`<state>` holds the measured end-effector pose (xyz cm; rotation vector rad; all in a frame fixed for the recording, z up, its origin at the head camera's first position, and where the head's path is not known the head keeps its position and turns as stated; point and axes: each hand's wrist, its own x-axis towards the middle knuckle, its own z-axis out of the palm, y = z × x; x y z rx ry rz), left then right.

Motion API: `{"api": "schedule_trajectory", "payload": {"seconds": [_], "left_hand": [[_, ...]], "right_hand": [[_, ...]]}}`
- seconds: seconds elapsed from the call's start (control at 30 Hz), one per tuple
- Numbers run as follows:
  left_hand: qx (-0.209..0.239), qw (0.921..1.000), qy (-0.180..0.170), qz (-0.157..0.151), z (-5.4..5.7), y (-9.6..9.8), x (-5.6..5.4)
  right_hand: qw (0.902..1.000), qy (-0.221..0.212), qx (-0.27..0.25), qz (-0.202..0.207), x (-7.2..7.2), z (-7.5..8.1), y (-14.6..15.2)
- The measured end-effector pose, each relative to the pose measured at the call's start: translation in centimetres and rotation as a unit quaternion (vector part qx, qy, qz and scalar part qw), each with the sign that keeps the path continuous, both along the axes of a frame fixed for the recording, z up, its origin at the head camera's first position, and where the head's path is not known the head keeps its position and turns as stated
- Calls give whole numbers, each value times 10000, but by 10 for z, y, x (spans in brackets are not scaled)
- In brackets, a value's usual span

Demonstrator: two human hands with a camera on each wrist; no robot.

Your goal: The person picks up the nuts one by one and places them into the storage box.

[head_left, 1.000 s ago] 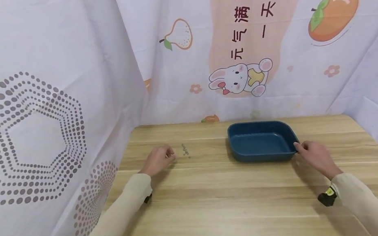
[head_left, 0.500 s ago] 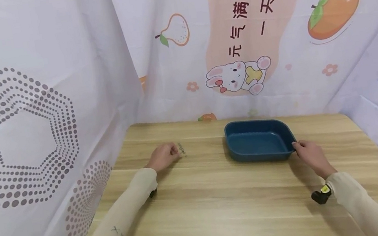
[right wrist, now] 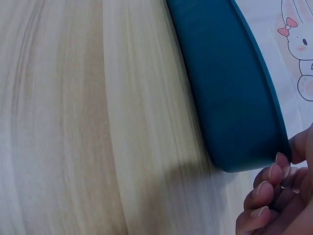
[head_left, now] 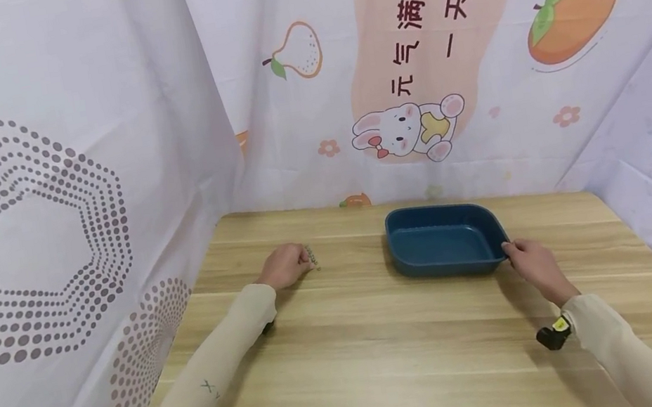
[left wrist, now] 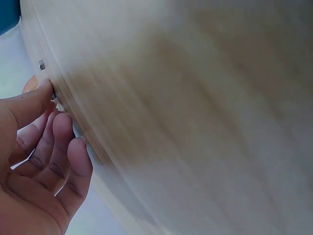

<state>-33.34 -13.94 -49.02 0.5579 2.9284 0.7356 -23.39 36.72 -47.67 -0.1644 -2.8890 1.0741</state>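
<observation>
A dark blue rectangular bin [head_left: 439,268] with rounded corners and nothing visible inside stands towards the back of the wooden table. My right hand [head_left: 535,268] pinches its near right corner at the rim; in the right wrist view, thumb and fingertips meet on the bin's edge [right wrist: 274,98]. Over on the left, a short row of tiny dark pieces [head_left: 311,255] lies on the wood. My left hand [head_left: 285,265] has its fingertips down at them, fingers bent. One small shiny metal piece [left wrist: 41,64] lies just beyond its thumb. Whether anything is pinched between its fingertips is hidden.
The light wooden table [head_left: 376,359] ends at a printed white curtain [head_left: 314,127] behind the bin. Another patterned curtain [head_left: 171,114] hangs close along the left side. Each wrist carries a small black camera, such as the right one [head_left: 554,335].
My left hand has moved right until its fingertips reach the row of tiny pieces. The right hand keeps its hold on the bin's corner. The head view has shifted slightly.
</observation>
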Motion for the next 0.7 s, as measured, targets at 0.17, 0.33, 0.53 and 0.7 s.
{"api": "schedule_trajectory", "payload": {"seconds": [0.17, 0.33, 0.53, 0.7], "left_hand": [[-139, 9999, 85, -9, 0, 2, -1], [-326, 9991, 155, -205, 1, 2, -1], [-480, 9970, 450, -414, 0, 1, -1], [-671, 9937, 737, -518, -1, -1, 0]], "right_hand": [[10000, 21, -61, -21, -1, 1, -1], [9999, -3, -120, -43, 0, -1, 0], [9999, -26, -107, -47, 1, -3, 0], [10000, -5, -81, -52, 1, -4, -1]]}}
